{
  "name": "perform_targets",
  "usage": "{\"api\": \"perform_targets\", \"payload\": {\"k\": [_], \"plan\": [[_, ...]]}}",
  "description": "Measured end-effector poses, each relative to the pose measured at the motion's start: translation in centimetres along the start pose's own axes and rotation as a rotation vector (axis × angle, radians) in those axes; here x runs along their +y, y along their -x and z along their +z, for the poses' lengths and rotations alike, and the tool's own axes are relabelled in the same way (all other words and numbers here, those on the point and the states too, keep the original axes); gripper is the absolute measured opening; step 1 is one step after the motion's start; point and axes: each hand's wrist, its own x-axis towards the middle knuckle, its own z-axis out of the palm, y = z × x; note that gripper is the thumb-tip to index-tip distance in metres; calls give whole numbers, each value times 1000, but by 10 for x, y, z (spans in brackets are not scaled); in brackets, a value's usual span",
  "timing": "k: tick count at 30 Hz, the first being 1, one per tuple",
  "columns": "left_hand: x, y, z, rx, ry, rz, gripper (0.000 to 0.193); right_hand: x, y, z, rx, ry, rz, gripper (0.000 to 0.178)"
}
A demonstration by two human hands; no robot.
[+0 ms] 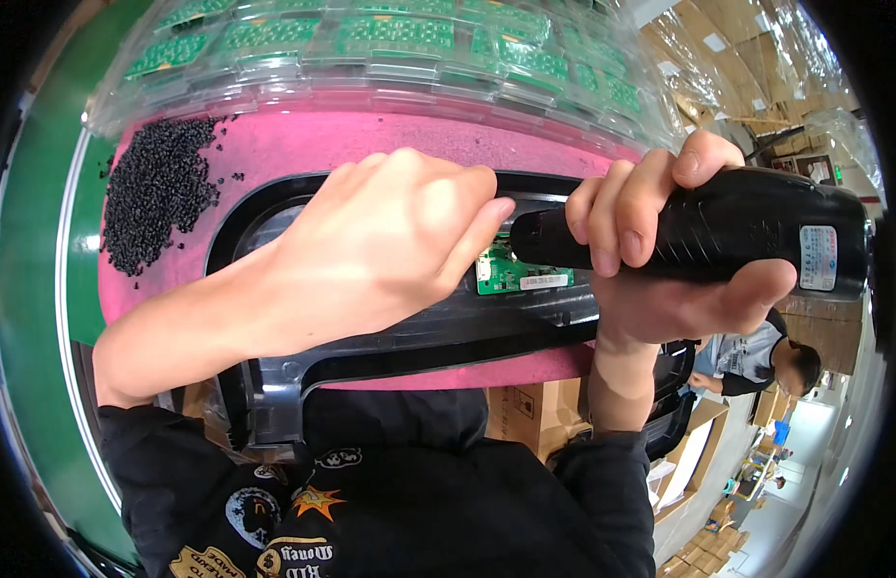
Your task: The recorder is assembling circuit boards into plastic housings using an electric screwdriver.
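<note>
My right hand (pixel 650 241) is wrapped round a black electric screwdriver (pixel 756 226) with a small white label at its rear end. Its nose points left, over a green circuit board (pixel 525 276) that lies inside a long black plastic housing (pixel 438 345). My left hand (pixel 390 231) is closed just left of the screwdriver's nose, thumb and fingers pressed together above the board's left end. What those fingers hold, if anything, is hidden, and so is the screwdriver's bit. Both hands are over the housing.
Small black screws (pixel 159 193) lie heaped on the pink mat (pixel 352 135) at the left. Clear plastic trays of green boards (pixel 400 37) stand along the far side. Cardboard boxes (pixel 535 414) stand below the near edge. At the right another person (pixel 756 361) sits further off.
</note>
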Motion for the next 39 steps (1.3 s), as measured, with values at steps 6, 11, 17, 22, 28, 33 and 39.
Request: {"api": "perform_targets", "payload": {"k": [6,11,17,22,28,33,39], "plan": [[-15,8,6,-11,-5,63,6,9,-2,-4,-28,-23,-20,79],[-22,11,11,40,59,143,15,12,-2,-5,-21,-20,-16,79],[-18,8,3,-49,3,118,13,-12,-1,-5,-144,-123,-111,68],[-11,-3,2,-69,230,201,16,-35,6,5,-54,-181,-197,53],[-9,-7,5,31,326,317,15,-47,10,9,-7,-179,-234,45],[-9,-7,5,-37,430,263,16,-48,10,9,-48,-160,-268,47],[-11,-4,3,-80,250,194,16,-39,2,4,-202,-58,-228,61]]}}
